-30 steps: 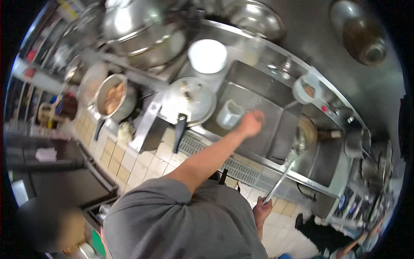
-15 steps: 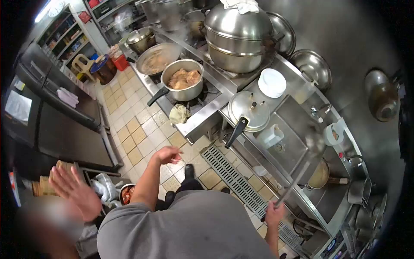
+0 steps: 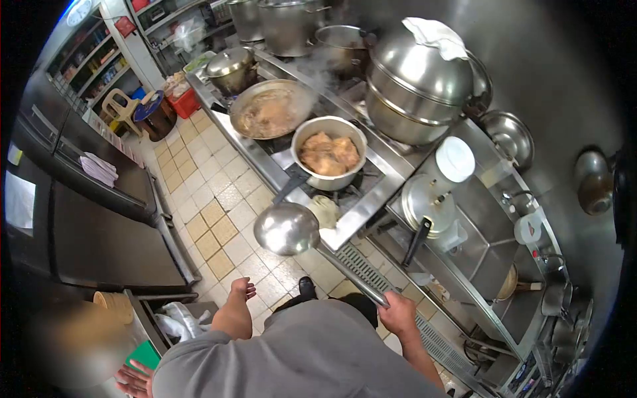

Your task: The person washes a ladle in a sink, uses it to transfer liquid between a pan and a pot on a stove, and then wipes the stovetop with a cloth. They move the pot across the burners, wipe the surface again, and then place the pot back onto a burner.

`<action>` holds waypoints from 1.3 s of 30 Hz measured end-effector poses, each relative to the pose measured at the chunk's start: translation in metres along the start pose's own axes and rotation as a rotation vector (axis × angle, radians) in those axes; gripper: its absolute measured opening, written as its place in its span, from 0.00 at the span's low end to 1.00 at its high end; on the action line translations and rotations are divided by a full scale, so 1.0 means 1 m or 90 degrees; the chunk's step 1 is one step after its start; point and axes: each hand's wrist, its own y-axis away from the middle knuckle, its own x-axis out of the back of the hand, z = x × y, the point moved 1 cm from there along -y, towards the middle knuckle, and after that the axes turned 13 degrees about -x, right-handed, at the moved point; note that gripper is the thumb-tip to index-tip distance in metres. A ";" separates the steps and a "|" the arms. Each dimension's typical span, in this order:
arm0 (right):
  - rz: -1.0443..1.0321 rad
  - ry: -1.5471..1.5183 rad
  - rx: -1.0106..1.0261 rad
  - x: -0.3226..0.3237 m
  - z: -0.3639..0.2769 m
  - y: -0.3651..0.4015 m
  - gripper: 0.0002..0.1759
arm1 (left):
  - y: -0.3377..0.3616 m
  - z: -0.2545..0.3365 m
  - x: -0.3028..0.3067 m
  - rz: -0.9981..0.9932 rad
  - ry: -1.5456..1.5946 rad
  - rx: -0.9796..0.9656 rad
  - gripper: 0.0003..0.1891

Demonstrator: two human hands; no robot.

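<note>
My right hand (image 3: 400, 312) is wrapped round the long handle of a large steel ladle (image 3: 286, 229). The ladle's round bowl hangs in front of the stove, beside the black handle (image 3: 292, 182) of a pot (image 3: 330, 179) holding browned chunks of meat (image 3: 328, 154). My left hand (image 3: 243, 288) is held low over the tiled floor, fingers loosely curled and nothing in them. A crumpled cloth (image 3: 323, 211) lies on the stove's front corner, just right of the ladle bowl. Behind the meat pot, a wide pan (image 3: 272, 109) of food steams.
A large domed steamer (image 3: 418, 86) stands on the stove. Right of it are a lidded pressure cooker (image 3: 430, 205) and a sink (image 3: 488, 255). A dark fridge (image 3: 113, 232) lines the left side. Another person's hand (image 3: 136, 379) is at lower left, near a green board (image 3: 142, 356).
The ladle has swung from over the sink to the stove front, in my right hand. My left hand is lower. The other person's raised hand has dropped. The view has shifted.
</note>
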 end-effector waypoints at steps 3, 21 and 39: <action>-0.065 -0.104 -0.034 0.002 -0.093 -0.042 0.11 | -0.006 0.044 0.021 -0.017 -0.145 -0.050 0.21; -0.021 0.044 0.021 -0.044 -0.308 -0.478 0.20 | -0.138 0.093 0.325 0.043 -0.902 -0.510 0.17; -0.280 -0.977 -0.507 -0.193 -0.442 -0.398 0.07 | -0.439 0.384 0.388 -0.125 -0.640 -0.684 0.15</action>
